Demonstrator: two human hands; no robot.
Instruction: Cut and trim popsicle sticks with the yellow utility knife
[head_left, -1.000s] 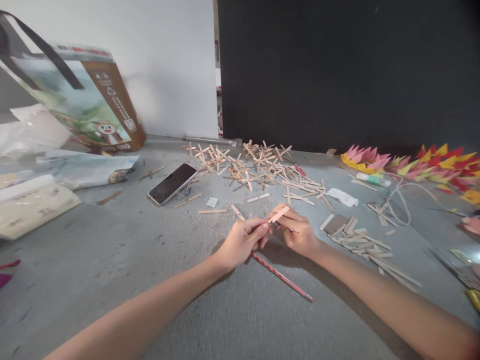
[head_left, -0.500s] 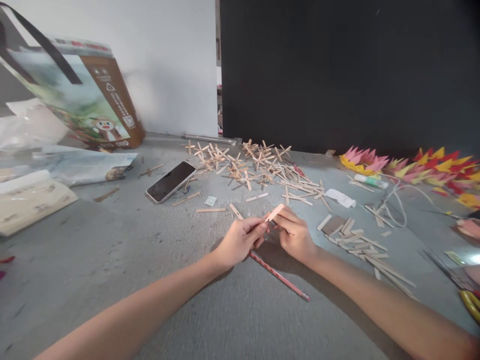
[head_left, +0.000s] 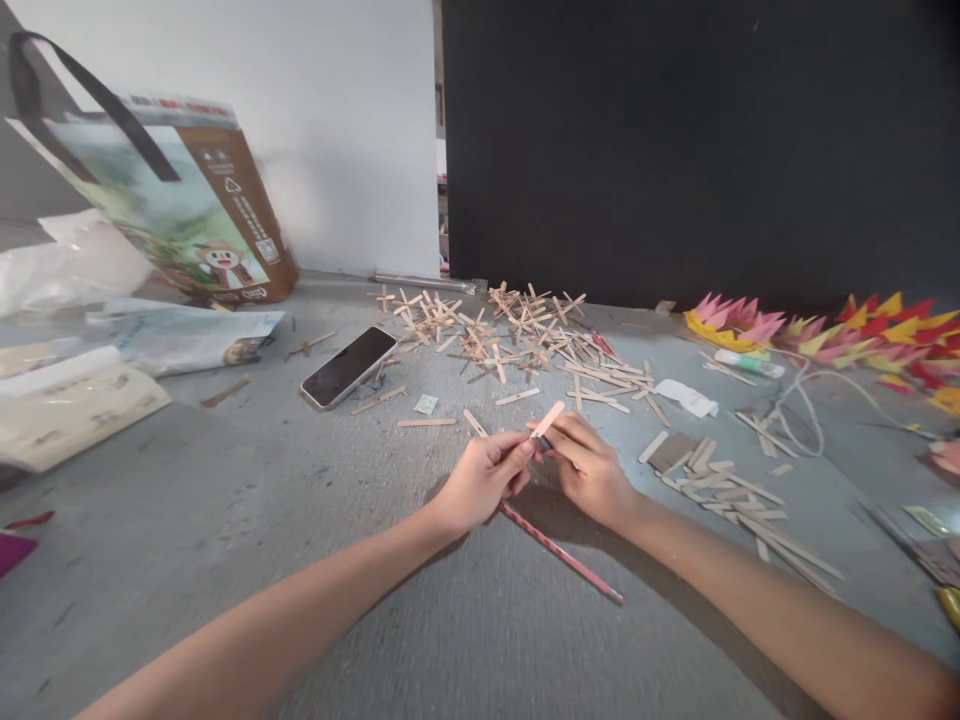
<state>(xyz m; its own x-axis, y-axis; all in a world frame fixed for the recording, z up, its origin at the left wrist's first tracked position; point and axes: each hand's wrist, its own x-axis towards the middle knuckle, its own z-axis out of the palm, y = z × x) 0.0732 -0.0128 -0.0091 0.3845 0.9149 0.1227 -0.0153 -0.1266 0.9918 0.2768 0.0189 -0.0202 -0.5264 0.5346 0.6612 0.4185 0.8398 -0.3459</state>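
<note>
Both my hands meet low over the grey floor near the middle. My left hand (head_left: 484,482) pinches the lower end of a short wooden stick (head_left: 547,419), fingers closed. My right hand (head_left: 589,463) is also closed, its fingertips on the same stick, which points up and to the right. A red pencil (head_left: 564,555) lies on the floor under my hands. Behind them lies a heap of crossed wooden sticks (head_left: 510,330). To the right lies a pile of loose flat sticks (head_left: 720,485).
A phone (head_left: 349,366) lies face up at the left of the heap. A printed carton with a black strap (head_left: 172,200) leans at the back left, papers (head_left: 75,395) below it. Red, yellow and pink paper shapes (head_left: 825,330), a white cable (head_left: 802,415) and a glue tube (head_left: 742,362) lie right.
The stick between my fingers has tilted a little more upright and my hands have drawn slightly closer together. The view has shifted a little.
</note>
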